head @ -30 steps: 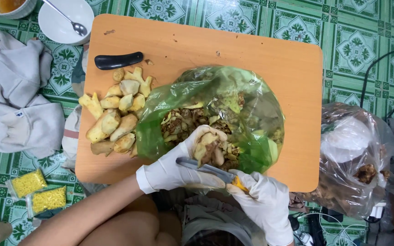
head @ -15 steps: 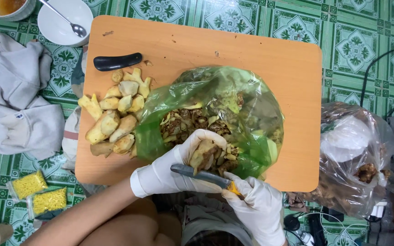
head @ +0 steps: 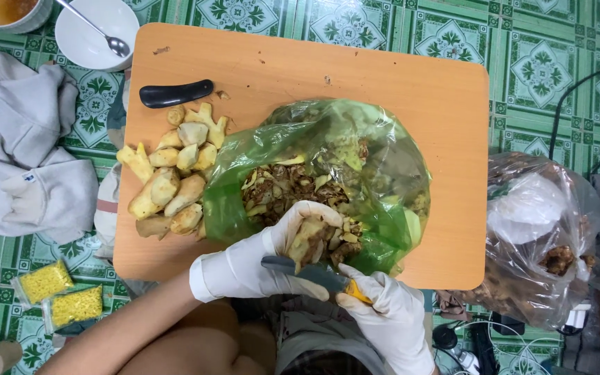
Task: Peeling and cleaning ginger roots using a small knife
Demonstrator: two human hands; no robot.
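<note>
- Orange wooden board (head: 411, 90) lying on a green patterned tiled floor (head: 557, 42), serving as the bench.
- Pile of peeled pale ginger pieces (head: 171, 177) on the board's left part, just beside a green plastic bag (head: 383, 160).
- Black curved handle (head: 175, 92) above the pile, long axis roughly left to right.
- Green bag spread open mid-board, holding brown peelings (head: 279, 187).
- Left hand (head: 279, 253), white-gloved, over the bag's near edge; fingers curled shut around a piece of ginger root (head: 310, 236), partly hidden by the glove.
- Ginger piece with its long axis running from lower left to upper right, far end toward the bag's middle.
- Right hand (head: 390, 319), also gloved, closed on the yellow handle of a knife (head: 314, 272).
- Knife nearly level, grey blade pointing left, lying across the left hand and touching the ginger's lower side.
- Clear bag of unpeeled roots (head: 543, 236) off the board's right edge, on the floor.
- Grey garment (head: 15, 139) at left; white bowl with spoon (head: 95, 35) at top left; two small packets of yellow grains (head: 57, 295) lower left.
- Black cables (head: 578, 90) at right.
</note>
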